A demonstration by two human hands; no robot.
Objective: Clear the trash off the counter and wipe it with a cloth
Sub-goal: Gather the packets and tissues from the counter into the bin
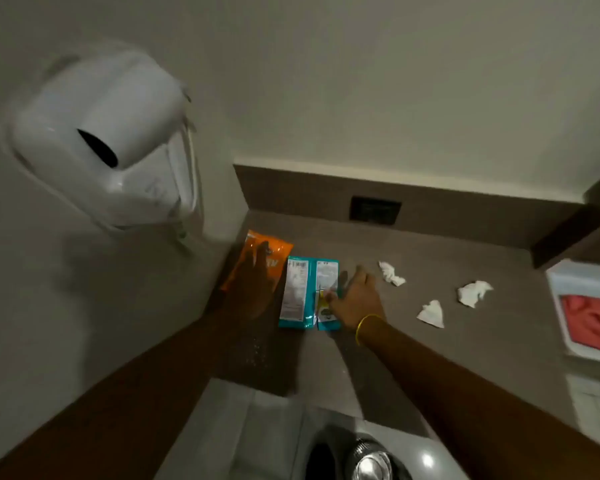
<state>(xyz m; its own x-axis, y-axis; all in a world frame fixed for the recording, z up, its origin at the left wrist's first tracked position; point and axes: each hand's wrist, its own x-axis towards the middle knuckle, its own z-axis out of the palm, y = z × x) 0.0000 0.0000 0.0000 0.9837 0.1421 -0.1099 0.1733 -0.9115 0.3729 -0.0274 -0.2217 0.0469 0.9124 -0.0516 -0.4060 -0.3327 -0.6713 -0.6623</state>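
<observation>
An orange snack wrapper lies in the counter's far left corner, and my left hand rests flat on it with fingers spread. Beside it lies a teal wrapper, printed side up. My right hand touches the teal wrapper's right edge, fingers on it; whether it grips is unclear. Three crumpled white tissues sit further right: one near my right hand, one closer to me, one furthest right. A red cloth lies in a white tray at the right edge.
The brown counter meets a wall on the left and a low backsplash with a dark socket plate behind. A white wall-mounted dispenser hangs at left. A dark bin with a shiny lid stands below the counter edge.
</observation>
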